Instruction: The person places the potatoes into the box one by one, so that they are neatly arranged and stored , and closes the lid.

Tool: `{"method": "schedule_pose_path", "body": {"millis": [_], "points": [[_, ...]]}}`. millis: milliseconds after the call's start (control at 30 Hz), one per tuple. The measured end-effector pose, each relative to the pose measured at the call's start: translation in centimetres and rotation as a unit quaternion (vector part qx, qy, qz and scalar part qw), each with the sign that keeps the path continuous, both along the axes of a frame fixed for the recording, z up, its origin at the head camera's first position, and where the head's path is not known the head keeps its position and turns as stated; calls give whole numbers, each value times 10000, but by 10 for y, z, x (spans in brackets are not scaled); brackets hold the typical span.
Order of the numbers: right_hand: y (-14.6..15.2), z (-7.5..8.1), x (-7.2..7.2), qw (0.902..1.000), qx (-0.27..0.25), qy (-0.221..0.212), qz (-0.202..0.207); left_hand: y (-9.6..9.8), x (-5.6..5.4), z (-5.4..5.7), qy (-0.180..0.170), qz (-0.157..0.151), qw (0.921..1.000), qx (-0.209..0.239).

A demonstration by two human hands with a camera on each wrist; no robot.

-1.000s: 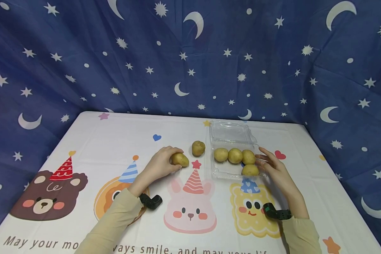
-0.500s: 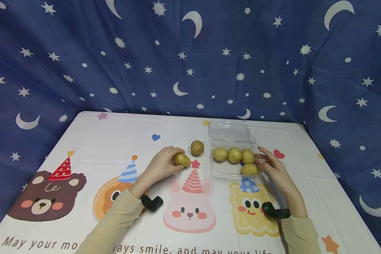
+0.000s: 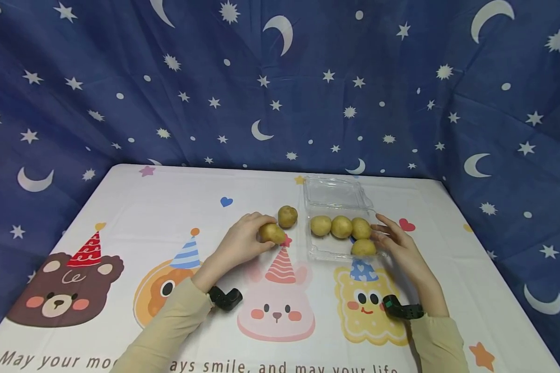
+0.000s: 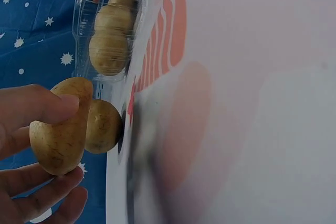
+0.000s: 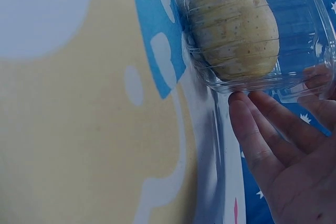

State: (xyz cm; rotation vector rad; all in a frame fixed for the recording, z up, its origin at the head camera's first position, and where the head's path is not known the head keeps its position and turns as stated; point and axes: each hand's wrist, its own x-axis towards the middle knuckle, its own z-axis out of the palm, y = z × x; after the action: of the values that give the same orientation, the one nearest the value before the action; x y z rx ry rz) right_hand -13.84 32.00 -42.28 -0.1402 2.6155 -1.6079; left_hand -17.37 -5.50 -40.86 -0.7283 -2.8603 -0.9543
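Note:
Between its thumb and fingers, my left hand (image 3: 242, 241) grips a potato (image 3: 271, 233), just left of the clear plastic clamshell box. The left wrist view shows this held potato (image 4: 60, 142) above the cloth, thumb on one side and fingers beneath. A loose potato (image 3: 287, 216) lies right behind it on the table. The clamshell box (image 3: 324, 256) stands with its lid folded back; inside are a row of three potatoes (image 3: 341, 227) and one nearer potato (image 3: 364, 247). My right hand (image 5: 294, 156) has its extended fingertips against the box's right wall.
The open lid (image 3: 334, 192) lies toward the back of the table. A white cloth (image 3: 186, 191) with cartoon prints covers the tabletop. Behind it hangs a dark blue curtain (image 3: 242, 83) with moons and stars. Each wrist wears a black camera band (image 3: 403, 308).
My left hand has carried the held potato a little to the right, toward the loose potato and the box. The right hand stays at the box's side. The head view has shifted slightly.

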Motion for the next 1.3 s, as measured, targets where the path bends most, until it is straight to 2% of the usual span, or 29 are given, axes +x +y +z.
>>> {"method": "schedule_pose_path", "body": {"millis": [500, 767, 1300], "points": [[0, 0, 1, 9999, 108, -60, -45, 11, 1, 8, 4, -56, 9999, 107], [0, -1, 1, 10000, 68, 24, -2, 20, 1, 14, 241, -183, 9994, 190], [-1, 0, 0, 9999, 82, -41, -49, 35, 1, 21, 386, -376, 9980, 345]]}}
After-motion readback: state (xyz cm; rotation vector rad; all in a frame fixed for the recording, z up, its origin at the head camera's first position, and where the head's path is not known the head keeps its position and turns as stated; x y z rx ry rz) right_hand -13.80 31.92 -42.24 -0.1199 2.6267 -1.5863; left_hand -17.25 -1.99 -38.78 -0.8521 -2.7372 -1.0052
